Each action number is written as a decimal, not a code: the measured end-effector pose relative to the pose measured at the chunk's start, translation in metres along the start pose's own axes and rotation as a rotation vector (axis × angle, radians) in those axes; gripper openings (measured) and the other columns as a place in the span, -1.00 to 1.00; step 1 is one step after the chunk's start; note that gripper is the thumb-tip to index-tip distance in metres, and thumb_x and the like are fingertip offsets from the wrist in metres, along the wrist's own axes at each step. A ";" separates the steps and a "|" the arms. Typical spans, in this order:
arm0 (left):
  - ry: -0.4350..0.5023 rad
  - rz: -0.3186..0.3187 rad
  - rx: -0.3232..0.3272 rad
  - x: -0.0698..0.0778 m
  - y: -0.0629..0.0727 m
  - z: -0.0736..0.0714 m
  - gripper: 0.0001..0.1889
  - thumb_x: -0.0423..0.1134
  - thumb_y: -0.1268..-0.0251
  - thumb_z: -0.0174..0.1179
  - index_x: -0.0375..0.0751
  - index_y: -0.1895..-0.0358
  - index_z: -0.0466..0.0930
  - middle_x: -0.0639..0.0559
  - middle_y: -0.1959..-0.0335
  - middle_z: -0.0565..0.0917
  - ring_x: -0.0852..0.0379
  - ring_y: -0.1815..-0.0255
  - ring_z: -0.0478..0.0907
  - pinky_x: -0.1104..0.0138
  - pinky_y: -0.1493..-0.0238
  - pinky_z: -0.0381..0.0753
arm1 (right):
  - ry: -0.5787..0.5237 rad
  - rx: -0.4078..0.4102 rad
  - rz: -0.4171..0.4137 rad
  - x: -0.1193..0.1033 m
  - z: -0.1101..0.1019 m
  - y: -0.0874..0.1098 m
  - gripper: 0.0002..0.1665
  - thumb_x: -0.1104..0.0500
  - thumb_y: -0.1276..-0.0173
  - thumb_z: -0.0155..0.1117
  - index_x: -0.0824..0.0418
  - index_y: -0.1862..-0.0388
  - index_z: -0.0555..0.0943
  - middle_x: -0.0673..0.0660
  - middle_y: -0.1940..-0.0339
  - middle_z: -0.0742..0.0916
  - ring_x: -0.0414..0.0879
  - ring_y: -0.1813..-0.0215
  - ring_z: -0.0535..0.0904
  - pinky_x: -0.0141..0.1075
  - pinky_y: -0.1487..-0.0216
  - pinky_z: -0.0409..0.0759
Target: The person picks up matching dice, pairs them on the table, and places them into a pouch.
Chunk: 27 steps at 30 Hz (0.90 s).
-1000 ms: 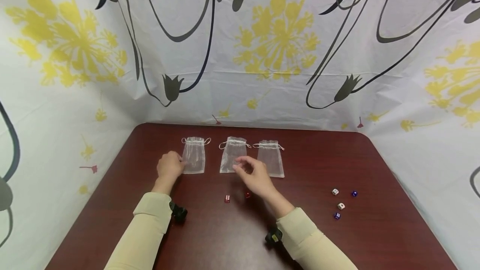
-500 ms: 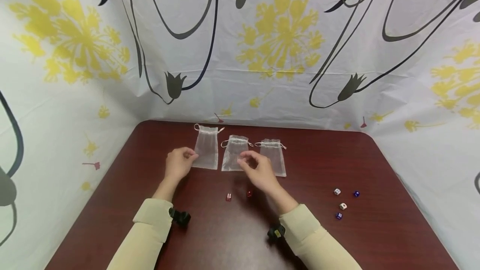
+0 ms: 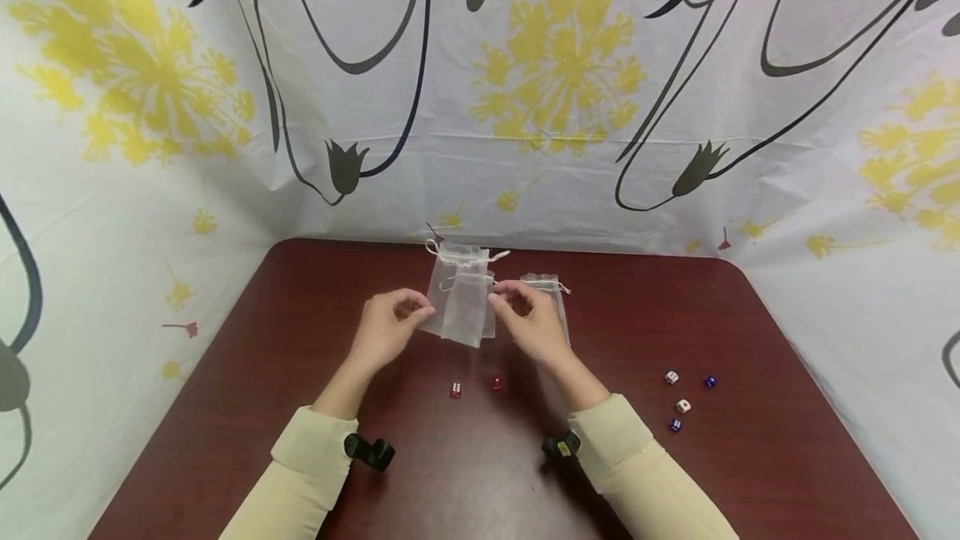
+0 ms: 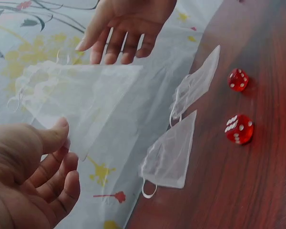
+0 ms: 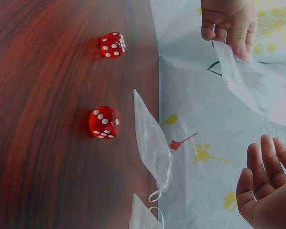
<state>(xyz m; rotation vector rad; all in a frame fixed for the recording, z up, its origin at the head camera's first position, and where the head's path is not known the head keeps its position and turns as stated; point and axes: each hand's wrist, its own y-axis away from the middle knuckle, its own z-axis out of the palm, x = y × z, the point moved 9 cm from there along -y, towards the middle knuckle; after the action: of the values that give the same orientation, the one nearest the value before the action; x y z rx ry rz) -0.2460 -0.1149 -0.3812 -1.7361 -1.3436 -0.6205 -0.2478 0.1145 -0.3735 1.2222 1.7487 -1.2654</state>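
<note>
My left hand (image 3: 386, 327) pinches a sheer white drawstring bag (image 4: 95, 95) between thumb and fingers, holding it up off the table. My right hand (image 3: 534, 319) is at the bag's other side, its fingers loosely bent and spread, fingertips close to the fabric. A second sheer bag (image 4: 169, 157) lies on the table behind the raised one, and the two overlap in the head view. Farther right lies a third bag (image 4: 200, 86), partly covered by my right hand in the head view. Two red dice (image 3: 456, 390) (image 3: 497, 383) rest in front of the bags.
On the right of the dark red-brown table (image 3: 750, 473) sit two white dice (image 3: 671, 377) (image 3: 683, 406) and two blue dice (image 3: 711, 382) (image 3: 676, 425). A white patterned cloth (image 3: 420, 107) hangs behind the table's far edge.
My left hand has lifted the leftmost bag and carried it right, in front of the middle bag's place. My right hand has shifted slightly right and away from me. The dice stay put.
</note>
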 end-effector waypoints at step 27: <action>0.015 0.440 -0.139 0.095 0.007 -0.024 -0.70 -0.41 -0.20 0.44 -0.19 0.00 0.70 0.03 0.17 0.73 0.19 0.27 0.63 0.24 0.28 0.69 | 0.008 -0.138 -0.204 -0.073 -0.002 0.011 -0.91 0.47 -0.33 0.34 0.50 0.22 0.72 0.30 0.25 0.76 -0.25 0.25 0.58 -0.39 0.39 0.60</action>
<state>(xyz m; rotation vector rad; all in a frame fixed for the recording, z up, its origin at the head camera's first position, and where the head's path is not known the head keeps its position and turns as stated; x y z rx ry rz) -0.2073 -0.0851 -0.2954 -2.0508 -0.8799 -0.4813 -0.2118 0.0954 -0.3119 0.9925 1.9723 -1.2308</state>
